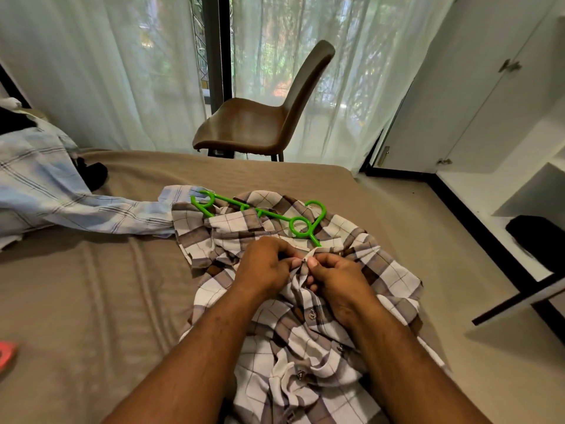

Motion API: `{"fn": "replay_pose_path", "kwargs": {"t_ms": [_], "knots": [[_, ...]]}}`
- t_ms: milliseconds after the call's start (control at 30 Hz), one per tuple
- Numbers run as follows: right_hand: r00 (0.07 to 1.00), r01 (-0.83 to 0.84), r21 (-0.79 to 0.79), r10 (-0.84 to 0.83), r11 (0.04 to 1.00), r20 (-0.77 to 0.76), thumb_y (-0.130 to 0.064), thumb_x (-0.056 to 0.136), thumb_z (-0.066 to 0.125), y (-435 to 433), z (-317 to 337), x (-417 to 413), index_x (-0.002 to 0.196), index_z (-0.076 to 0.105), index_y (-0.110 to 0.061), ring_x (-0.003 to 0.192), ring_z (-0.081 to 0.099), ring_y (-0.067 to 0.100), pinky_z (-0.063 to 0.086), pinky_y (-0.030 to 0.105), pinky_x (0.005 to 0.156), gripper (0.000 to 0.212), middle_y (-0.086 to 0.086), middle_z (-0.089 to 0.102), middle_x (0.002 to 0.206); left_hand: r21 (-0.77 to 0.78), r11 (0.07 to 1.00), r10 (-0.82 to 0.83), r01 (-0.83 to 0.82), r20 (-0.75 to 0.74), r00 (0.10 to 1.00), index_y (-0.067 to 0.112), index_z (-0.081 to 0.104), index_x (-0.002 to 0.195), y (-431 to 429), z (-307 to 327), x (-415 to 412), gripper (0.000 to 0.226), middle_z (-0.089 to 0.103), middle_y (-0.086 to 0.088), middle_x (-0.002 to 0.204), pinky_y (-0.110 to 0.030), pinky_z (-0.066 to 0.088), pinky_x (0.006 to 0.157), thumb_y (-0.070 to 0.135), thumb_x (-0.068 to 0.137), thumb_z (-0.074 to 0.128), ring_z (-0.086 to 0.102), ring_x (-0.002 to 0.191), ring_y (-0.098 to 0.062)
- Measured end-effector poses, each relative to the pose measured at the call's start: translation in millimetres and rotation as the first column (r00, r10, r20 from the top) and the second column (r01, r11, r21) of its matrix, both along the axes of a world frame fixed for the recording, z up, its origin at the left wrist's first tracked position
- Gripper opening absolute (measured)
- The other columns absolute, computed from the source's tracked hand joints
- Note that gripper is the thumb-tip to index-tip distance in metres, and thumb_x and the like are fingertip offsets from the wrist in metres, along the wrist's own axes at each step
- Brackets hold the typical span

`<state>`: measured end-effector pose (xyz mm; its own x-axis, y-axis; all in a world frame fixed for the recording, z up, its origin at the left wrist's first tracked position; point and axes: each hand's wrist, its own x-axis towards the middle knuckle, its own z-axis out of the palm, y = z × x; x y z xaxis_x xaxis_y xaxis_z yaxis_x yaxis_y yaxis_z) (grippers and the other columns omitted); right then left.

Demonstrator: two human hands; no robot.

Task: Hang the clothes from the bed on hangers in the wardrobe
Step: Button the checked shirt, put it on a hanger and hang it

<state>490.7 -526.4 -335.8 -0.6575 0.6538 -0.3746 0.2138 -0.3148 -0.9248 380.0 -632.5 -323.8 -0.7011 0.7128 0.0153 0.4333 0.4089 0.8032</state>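
Both hands pinch the front of the brown plaid shirt (pixel 305 301) on the bed (pixel 91 301): left hand (pixel 269 266) and right hand (pixel 339 276) meet at a button. A green hanger (pixel 260 211) lies inside the collar, just beyond.

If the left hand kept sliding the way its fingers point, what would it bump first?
Probably the right hand: the left hand points right across the brown plaid shirt, their fingertips almost touching at the button.

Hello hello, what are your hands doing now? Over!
Both hands, left and right, pinching brown plaid shirt at a button. Green hanger partly inside it, on bed. Nothing blocking.
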Motion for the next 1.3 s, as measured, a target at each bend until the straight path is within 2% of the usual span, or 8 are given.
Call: {"fn": "replay_pose_path", "kwargs": {"t_ms": [67, 167, 400, 533, 667, 767, 933, 1300], "knots": [[0.999, -0.003, 0.257, -0.008, 0.966, 0.039, -0.008, 0.098, 0.063, -1.4, -3.3, 3.8, 0.09, 0.071, -0.007, 0.06, 0.058, 0.014, 0.049, 0.026, 0.059, 0.011, 0.005, 0.067, 0.071, 0.035, 0.999, -0.004, 0.001, 0.073, 0.997, 0.022, 0.079, 0.087, -0.6, -0.5, -0.3, 0.009, 0.074, 0.008, 0.08, -0.024, 0.055, 0.075, 0.013, 0.087, 0.076, 0.065, 0.075, 0.002], [0.983, -0.102, 0.801, -0.063, 0.59, 0.172, -0.009, 0.092, 0.065, -9.3, -15.4, 8.8, 0.102, 0.077, -0.019, 0.076, 0.064, 0.006, 0.045, 0.01, 0.068, 0.018, -0.007, 0.074, 0.088, 0.162, 0.985, -0.094, 0.06, 0.217, 0.972, 0.013, 0.079, 0.092, 1.2, 7.8, 7.8, 0.007, 0.076, 0.002, 0.085, -0.027, 0.057, 0.078, 0.012, 0.09, 0.073, 0.071, 0.08, -0.007], [0.968, -0.149, 0.723, -0.049, 0.674, 0.245, -0.032, 0.095, 0.068, 2.4, 10.3, 15.9, 0.073, 0.073, -0.021, 0.06, 0.065, 0.007, 0.051, 0.027, 0.054, 0.025, -0.004, 0.07, 0.065, -0.007, 0.994, -0.109, 0.112, 0.204, 0.973, 0.021, 0.076, 0.084, -18.5, 12.5, -3.6, 0.011, 0.074, 0.006, 0.078, -0.027, 0.058, 0.067, 0.028, 0.092, 0.073, 0.068, 0.072, -0.004], [0.969, -0.075, 0.837, -0.158, 0.541, 0.189, -0.038, 0.096, 0.065, 22.5, 37.3, 4.7, 0.072, 0.071, -0.017, 0.057, 0.062, 0.012, 0.049, 0.031, 0.055, 0.033, -0.003, 0.066, 0.063, 0.006, 0.94, 0.341, -0.342, 0.058, 0.938, 0.025, 0.07, 0.089, -31.1, 17.1, -24.2, 0.026, 0.07, 0.006, 0.087, -0.031, 0.053, 0.069, 0.05, 0.094, 0.063, 0.066, 0.083, -0.012], [0.908, -0.307, 0.857, -0.142, 0.413, 0.394, -0.039, 0.094, 0.067, 56.3, 46.9, -44.9, 0.112, 0.071, -0.016, 0.099, 0.065, 0.023, 0.047, 0.031, 0.083, 0.03, 0.005, 0.071, 0.105, -0.039, 0.727, 0.686, -0.686, 0.006, 0.727, 0.015, 0.05, 0.121, -43.4, -3.1, -46.9, 0.063, 0.051, -0.015, 0.128, -0.045, 0.047, 0.094, 0.062, 0.082, 0.068, 0.051, 0.118, -0.034], [0.786, -0.494, 0.654, -0.027, 0.573, 0.617, -0.05, 0.088, 0.073, 73.4, 32.8, -74.1, 0.106, 0.067, -0.011, 0.096, 0.062, 0.03, 0.048, 0.037, 0.082, 0.043, 0.011, 0.068, 0.101, -0.047, 0.796, 0.606, -0.604, 0.093, 0.79, 0.016, 0.066, 0.115, -48.3, -17.2, -58.6, 0.063, 0.069, -0.011, 0.112, -0.043, 0.054, 0.089, 0.07, 0.081, 0.061, 0.064, 0.107, -0.034], [0.956, -0.209, 0.411, 0.097, 0.887, 0.277, -0.022, 0.085, 0.082, 75.0, 28.7, -79.8, 0.093, 0.07, -0.004, 0.076, 0.064, 0.022, 0.05, 0.021, 0.056, 0.023, 0.007, 0.067, 0.081, 0.068, 0.788, 0.606, -0.612, 0.096, 0.79, 0.018, 0.071, 0.117, -46.8, -11.3, -55.4, 0.038, 0.073, -0.008, 0.11, -0.032, 0.049, 0.078, 0.047, 0.095, 0.062, 0.066, 0.103, -0.029], [0.964, -0.153, 0.425, 0.231, 0.892, -0.136, -0.026, 0.07, 0.079, 56.8, 129.5, 14.2, 0.086, 0.074, -0.01, 0.068, 0.061, 0.007, 0.043, 0.031, 0.075, 0.023, -0.002, 0.071, 0.075, 0.616, 0.661, 0.561, -0.428, -0.028, 0.827, 0.023, 0.074, 0.118, -60.8, 74.1, -25.2, 0.032, 0.075, 0.003, 0.11, -0.037, 0.054, 0.091, 0.042, 0.098, 0.058, 0.066, 0.104, -0.016]]}}
